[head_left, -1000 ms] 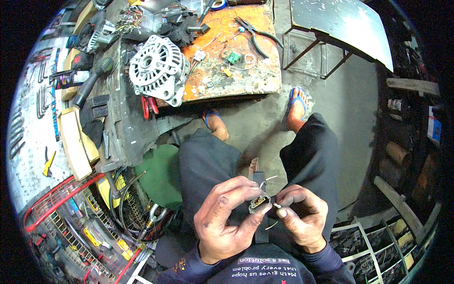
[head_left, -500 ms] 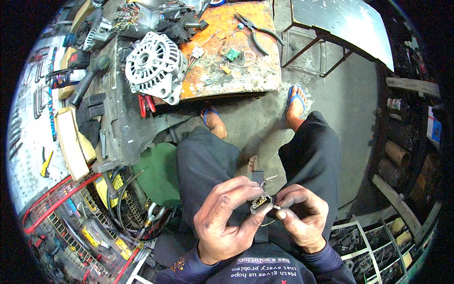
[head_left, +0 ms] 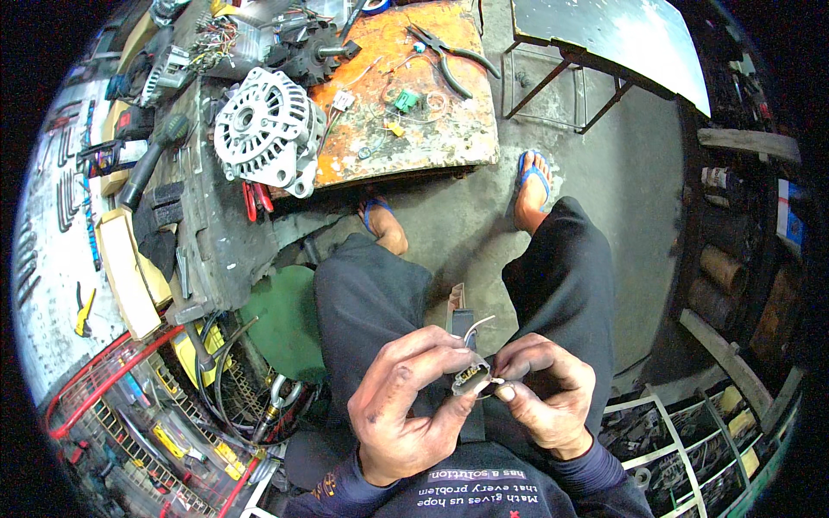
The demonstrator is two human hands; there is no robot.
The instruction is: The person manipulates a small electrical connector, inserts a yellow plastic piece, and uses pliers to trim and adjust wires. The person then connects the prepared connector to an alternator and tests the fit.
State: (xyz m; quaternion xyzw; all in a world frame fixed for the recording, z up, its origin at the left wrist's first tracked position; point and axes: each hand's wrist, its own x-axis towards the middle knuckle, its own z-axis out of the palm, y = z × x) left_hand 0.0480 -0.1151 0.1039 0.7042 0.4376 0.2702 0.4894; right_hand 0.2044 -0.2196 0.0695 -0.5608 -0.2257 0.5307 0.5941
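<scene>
My left hand [head_left: 404, 401] grips a small grey connector housing [head_left: 471, 380] between thumb and fingers, its open end with metal contacts tipped up. A thin pale wire [head_left: 478, 326] sticks out beyond the fingertips. Close against the housing's right side, my right hand [head_left: 553, 395] pinches a tiny light-coloured piece [head_left: 496, 381], perhaps a wire end or terminal; its kind is too small to make out. Both hands are above my lap.
Ahead is an orange, worn worktop [head_left: 414, 129] with pliers [head_left: 449, 60], a green connector [head_left: 406, 101] and loose wires. A silver alternator [head_left: 263, 129] stands at its left. A red-framed tool rack [head_left: 112, 380] is low left, a metal-topped table [head_left: 613, 43] far right.
The connector in my left hand has tilted and shifted slightly left, and the pale wire angles up more. My right hand stays pinched beside it. The whole view has shifted a little.
</scene>
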